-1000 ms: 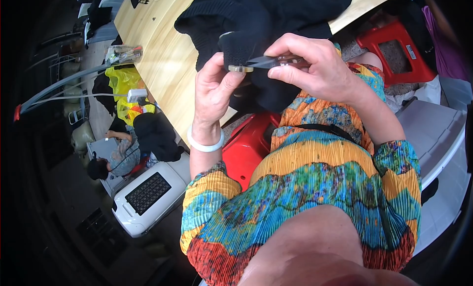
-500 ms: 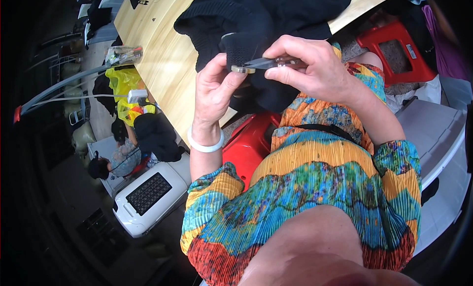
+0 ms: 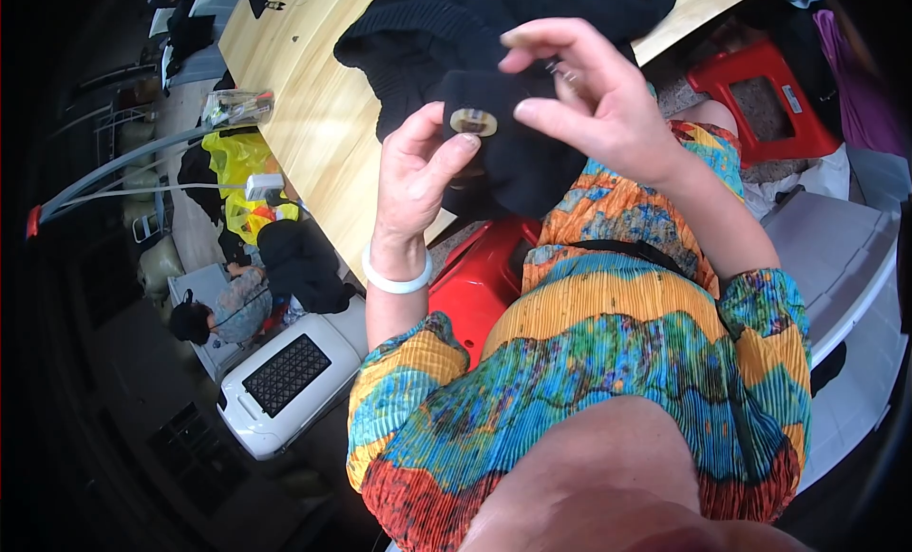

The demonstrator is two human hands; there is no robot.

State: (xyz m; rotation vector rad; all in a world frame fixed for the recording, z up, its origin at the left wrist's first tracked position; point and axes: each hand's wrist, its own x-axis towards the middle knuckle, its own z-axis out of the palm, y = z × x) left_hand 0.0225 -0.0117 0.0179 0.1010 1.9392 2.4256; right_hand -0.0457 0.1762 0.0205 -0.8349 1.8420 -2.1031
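Note:
My left hand (image 3: 418, 167) pinches the edge of a black knit garment (image 3: 404, 44) between thumb and fingers. A round, pale-rimmed button (image 3: 473, 123) with a darker middle faces up on the cloth, right at the tip of my left thumb. To its right, my right hand (image 3: 608, 105) is raised, thumb and forefinger spread apart. Small dark-handled thread snips (image 3: 562, 73) are tucked against its curled fingers; only a shiny bit of them shows, and the blades are hidden. The rest of the garment drapes over the table edge.
The garment lies on a light wooden table (image 3: 294, 86). Red stools (image 3: 760, 96) stand beside and below it. A yellow plastic bag (image 3: 233, 162) hangs at the table's left. Another person (image 3: 237, 305) sits at far left, near a white case (image 3: 290, 381). Grey bins (image 3: 836, 257) stand at right.
The snips' blades were at the button's edge and now are out of sight in my right hand, whose thumb and forefinger have spread. The button has tilted to show its face.

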